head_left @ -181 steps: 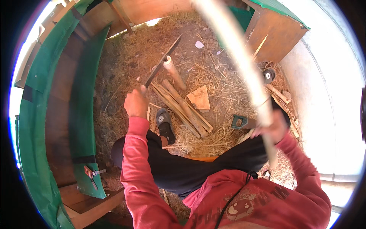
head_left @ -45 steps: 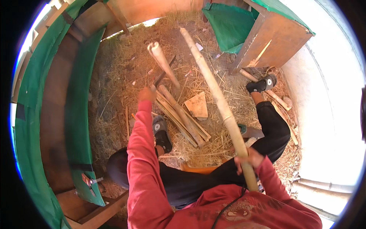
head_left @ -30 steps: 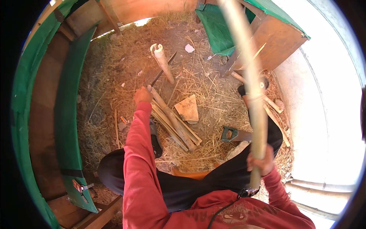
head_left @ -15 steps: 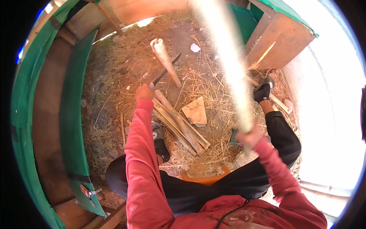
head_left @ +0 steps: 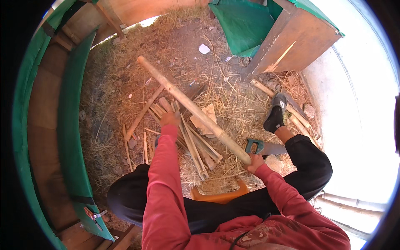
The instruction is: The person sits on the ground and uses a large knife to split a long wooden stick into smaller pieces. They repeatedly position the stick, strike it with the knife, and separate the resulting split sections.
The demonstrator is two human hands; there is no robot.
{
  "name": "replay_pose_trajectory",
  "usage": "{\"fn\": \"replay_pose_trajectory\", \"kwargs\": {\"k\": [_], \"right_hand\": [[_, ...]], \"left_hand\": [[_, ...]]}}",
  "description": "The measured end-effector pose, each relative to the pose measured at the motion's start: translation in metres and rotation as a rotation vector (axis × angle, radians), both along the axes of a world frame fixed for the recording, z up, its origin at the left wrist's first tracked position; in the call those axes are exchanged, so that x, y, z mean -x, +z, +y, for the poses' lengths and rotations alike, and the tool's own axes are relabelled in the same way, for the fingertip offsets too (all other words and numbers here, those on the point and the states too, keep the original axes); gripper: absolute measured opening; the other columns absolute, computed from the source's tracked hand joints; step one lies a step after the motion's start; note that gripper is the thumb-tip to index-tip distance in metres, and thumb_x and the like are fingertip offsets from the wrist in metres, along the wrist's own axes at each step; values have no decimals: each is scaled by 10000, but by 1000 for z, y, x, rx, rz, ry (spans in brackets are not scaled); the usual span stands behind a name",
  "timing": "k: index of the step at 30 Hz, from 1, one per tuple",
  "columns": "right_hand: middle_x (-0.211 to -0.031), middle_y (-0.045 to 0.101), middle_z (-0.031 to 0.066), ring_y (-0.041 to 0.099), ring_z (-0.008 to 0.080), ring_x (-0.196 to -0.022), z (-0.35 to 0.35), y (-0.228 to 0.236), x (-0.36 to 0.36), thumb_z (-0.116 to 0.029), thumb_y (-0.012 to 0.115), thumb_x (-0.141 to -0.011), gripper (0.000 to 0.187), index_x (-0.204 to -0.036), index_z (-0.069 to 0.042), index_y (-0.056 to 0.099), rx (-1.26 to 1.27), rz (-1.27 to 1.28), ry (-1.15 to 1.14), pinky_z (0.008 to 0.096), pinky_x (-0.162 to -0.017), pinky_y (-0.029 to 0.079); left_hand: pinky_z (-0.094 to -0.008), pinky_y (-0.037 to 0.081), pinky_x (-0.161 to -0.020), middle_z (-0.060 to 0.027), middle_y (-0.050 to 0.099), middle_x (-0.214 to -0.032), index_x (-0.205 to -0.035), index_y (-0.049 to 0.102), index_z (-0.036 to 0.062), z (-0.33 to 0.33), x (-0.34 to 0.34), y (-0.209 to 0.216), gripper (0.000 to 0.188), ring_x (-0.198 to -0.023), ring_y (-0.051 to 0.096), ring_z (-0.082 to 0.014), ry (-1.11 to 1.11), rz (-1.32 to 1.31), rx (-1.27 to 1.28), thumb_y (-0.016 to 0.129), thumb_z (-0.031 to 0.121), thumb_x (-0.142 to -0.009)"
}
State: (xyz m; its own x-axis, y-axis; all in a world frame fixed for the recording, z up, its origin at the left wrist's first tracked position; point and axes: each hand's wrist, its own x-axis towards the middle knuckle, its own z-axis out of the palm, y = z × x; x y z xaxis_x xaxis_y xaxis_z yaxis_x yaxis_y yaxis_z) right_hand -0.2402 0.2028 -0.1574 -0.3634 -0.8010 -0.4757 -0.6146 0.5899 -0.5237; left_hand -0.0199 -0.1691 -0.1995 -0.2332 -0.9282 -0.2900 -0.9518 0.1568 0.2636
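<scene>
The pole (head_left: 187, 102) has swung down near seemingly split sticks (head_left: 192, 143), right hand (head_left: 253, 163) closed round it, left hand's hold (head_left: 170, 119) unclear.

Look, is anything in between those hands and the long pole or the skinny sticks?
Nothing visible is in the way: the right hand grips the near end of the long pole, and the left hand is closed around some skinny sticks.
</scene>
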Motion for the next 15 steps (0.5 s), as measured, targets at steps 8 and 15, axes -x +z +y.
{"fn": "replay_pose_trajectory", "kwargs": {"k": [8, 15], "right_hand": [[-1026, 643, 261, 635, 394, -955, -19, 5, -12, -320, 696, -709, 609, -1223, -27, 551, -127, -32, -45, 436, -845, 512], [-1041, 624, 224, 615, 391, -941, -71, -72, 121, -267, 627, -815, 327, -1080, -75, 629, 616, 587, -185, 442, -823, 511]], "left_hand": [[-481, 482, -858, -252, 655, -1034, -1046, 669, -12, -28, -91, 13, 478, -1005, 623, -400, -62, -171, 5, 538, 408, -860], [-477, 484, -843, -256, 670, -921, -935, 700, -2, -73, -84, 173, 480, -918, 650, -400, -226, -485, 11, 501, 424, -840]]}}
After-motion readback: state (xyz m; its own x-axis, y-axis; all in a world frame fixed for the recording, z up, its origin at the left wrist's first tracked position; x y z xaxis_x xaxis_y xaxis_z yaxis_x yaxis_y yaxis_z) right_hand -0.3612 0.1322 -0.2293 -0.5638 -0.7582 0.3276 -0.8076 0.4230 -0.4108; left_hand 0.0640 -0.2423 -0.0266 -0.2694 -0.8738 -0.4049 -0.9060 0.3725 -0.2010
